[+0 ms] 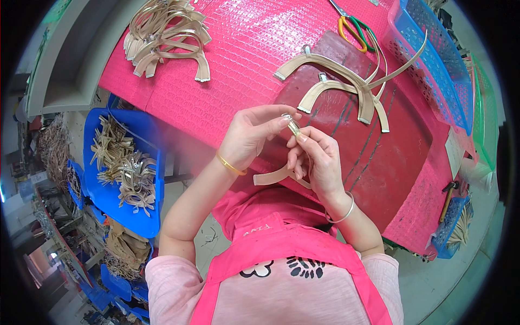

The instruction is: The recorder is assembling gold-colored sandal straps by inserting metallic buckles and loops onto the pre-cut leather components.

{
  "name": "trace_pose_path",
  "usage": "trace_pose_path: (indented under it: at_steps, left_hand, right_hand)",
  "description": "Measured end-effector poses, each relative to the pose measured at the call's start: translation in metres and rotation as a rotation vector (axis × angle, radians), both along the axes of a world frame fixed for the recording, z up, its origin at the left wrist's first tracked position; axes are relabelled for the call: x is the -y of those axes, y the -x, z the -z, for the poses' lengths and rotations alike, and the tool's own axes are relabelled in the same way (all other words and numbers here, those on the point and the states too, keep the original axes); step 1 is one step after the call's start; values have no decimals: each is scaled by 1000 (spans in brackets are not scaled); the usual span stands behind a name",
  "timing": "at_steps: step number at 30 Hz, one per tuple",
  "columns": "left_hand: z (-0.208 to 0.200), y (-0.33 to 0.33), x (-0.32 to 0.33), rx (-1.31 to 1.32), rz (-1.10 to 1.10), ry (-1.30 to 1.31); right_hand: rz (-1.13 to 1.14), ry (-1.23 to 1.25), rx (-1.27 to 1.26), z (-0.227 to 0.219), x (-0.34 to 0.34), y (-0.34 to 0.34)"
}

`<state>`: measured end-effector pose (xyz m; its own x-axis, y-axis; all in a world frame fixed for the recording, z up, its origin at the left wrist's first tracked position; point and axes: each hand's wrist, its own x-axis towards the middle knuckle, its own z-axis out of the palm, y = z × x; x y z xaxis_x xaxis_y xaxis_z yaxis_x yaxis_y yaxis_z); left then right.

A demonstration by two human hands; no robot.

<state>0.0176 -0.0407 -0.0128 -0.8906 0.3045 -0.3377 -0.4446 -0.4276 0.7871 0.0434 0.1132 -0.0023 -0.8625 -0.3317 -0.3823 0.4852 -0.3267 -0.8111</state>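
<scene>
My left hand [247, 131] pinches a small silvery buckle [292, 125] between thumb and fingertips, just above the near edge of the dark red board. Close beside it, the thumb and fingers of my right hand [319, 158] are closed at the buckle's lower end. A beige strap [271, 177] hangs out below my right hand, its pale cut end pointing left. Whether the strap runs through the buckle is hidden by my fingers. Beyond my hands, beige curved straps [325, 92] with small metal buckles lie on the dark red board [398, 146].
A pile of beige strap pieces [176, 46] lies at the far left of the pink table cover [179, 103]. Scissors [355, 32] with yellow and green handles rest near the far edge. Plastic baskets [433, 59] stand right. A blue bin [132, 211] holds straps at left.
</scene>
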Motion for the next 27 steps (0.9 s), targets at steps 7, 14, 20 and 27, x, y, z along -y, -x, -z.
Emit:
trace_pose_path:
  at_steps: [7,14,20,27]
  left_hand:
    - [-4,-3,4,11,-19,-113]
    - [-2,-4,5,11,-20,-144]
    - [-8,-4,12,-16,48,-121]
    - [-12,-4,10,15,34,-152]
  right_hand:
    - [-9,-122,-193,-4,10,2]
    - [24,-55,-127,1,14,-2]
    - [-3,-194,-193,-6,14,5]
    - [37,-179,-257,-4,18,2]
